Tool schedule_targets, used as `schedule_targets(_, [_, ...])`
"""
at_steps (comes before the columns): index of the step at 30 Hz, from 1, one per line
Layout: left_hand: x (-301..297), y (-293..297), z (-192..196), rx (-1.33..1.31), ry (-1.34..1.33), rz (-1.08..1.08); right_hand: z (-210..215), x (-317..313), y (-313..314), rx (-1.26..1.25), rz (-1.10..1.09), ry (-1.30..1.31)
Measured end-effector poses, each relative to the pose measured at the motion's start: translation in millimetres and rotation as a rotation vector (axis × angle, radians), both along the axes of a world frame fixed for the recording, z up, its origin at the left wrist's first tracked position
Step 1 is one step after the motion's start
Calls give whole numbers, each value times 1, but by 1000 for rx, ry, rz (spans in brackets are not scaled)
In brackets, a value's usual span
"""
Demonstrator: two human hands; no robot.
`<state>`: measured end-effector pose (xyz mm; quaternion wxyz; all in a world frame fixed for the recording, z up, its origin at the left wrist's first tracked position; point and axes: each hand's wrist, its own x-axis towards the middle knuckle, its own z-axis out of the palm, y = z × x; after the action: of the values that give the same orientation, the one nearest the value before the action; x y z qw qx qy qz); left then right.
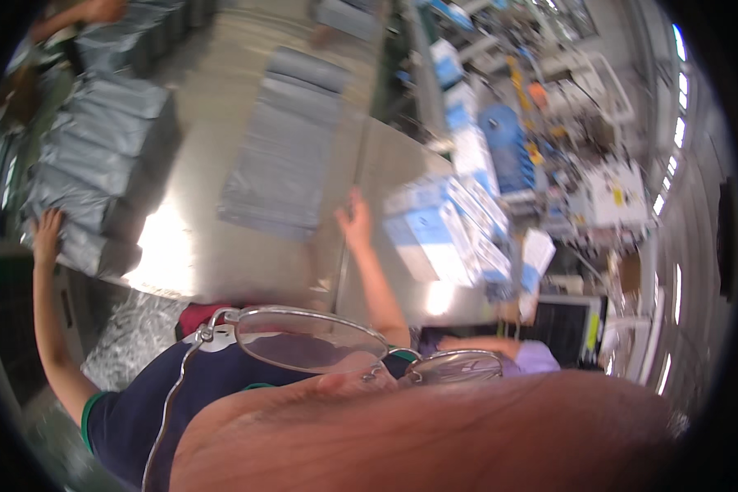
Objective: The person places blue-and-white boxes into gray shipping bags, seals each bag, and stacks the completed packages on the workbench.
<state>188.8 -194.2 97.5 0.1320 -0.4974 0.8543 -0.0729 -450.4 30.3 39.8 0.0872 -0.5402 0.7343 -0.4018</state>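
My shirt (156,394) is navy with green trim; before me, plain grey packages (283,156), a silvery table (201,156), white-and-blue boxes (435,234)

White glare on metal tabletop (207,168), slight blur

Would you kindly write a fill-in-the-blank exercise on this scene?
The left hand touches the grey plastic-wrapped packages on the picture's ____ side.
From the right hand, the white-and-blue cardboard boxes lie to the ____.
The navy fabric sleeve has ____ edging.
Missing words: left; right; green.
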Motion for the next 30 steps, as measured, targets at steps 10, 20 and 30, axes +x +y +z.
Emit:
schedule_targets(10, [-213,108,19,-193,688,126,47,-229,109,729,-448,707])
schedule_targets(20, [-345,80,-101,124,862,7,144,-123,29,409,80,-30])
schedule_targets(30, [-405,39,-122,1,270,-661,-37,27,-22,273,126,-877])
